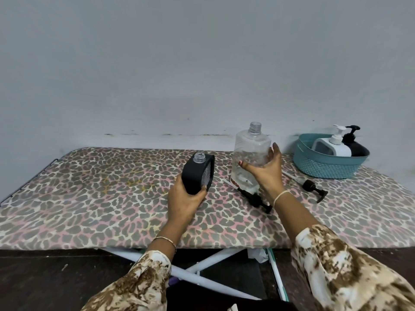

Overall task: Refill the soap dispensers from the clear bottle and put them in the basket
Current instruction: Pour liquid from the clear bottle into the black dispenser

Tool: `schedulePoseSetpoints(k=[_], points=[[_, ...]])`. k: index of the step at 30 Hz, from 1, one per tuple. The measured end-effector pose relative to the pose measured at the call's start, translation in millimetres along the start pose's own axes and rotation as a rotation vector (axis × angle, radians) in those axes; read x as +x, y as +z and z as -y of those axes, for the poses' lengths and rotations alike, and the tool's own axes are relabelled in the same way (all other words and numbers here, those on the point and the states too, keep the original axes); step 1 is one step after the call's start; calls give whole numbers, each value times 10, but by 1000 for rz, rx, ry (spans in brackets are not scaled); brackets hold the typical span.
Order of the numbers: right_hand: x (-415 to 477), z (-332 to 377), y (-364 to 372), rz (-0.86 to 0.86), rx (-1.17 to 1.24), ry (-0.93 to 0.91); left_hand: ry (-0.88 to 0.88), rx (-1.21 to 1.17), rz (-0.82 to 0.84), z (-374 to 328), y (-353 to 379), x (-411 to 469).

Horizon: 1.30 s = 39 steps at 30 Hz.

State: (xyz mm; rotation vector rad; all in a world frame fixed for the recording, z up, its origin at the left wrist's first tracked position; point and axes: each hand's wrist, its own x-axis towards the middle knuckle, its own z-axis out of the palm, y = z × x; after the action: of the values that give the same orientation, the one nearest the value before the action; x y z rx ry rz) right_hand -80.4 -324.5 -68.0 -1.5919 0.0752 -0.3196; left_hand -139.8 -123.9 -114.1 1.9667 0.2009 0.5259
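Head-worn view, down onto table (89, 198)

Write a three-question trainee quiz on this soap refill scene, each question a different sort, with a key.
1. True or false: the black dispenser in the left hand is capped.
2. How many dispensers stand in the basket? A one, B two, C three.
3. Fill in: the right hand grips the clear ____.
Key: 1 false; 2 B; 3 bottle.

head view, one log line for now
left hand: grips uncapped black dispenser | right hand: holds clear bottle | basket: white dispenser, dark dispenser
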Motion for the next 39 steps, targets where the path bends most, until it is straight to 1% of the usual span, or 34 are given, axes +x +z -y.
schedulePoseSetpoints(k=[2, 6, 8, 9, 13, 16, 19, 24, 27, 30, 35, 39], points=[[90, -10, 23, 34, 40, -2, -8, -5, 4, 10, 1, 7], [151, 23, 73, 100, 44, 12, -10, -8, 8, 19, 3, 24], [128, 81, 97, 106, 6, -40, -6, -3, 7, 21, 3, 32], [120, 106, 110, 88, -81, -97, -2, 0, 5, 20, 3, 34], [66, 201, 130, 15, -582, -383, 0, 0, 11, 21, -3, 39], [11, 286, 142, -18, -856, -565, -4, -10, 15, 23, -2, 34], [-57, 332, 145, -23, -1029, -640, 4, -13, 11, 26, -5, 31], [-173, 378, 205, 37, -1249, -729, 2, -16, 7, 24, -3, 32], [-222, 389, 242, 33, -1326, -748, -4, -22, 9, 28, -6, 34], [-255, 427, 268, 17, -1353, -760, -8, -23, 14, 29, -8, 35], [-282, 486, 288, 52, -1394, -751, -14, -22, 14, 18, -10, 32], [-265, 490, 305, 36, -1425, -797, -9, -12, 9, 16, -6, 35]])
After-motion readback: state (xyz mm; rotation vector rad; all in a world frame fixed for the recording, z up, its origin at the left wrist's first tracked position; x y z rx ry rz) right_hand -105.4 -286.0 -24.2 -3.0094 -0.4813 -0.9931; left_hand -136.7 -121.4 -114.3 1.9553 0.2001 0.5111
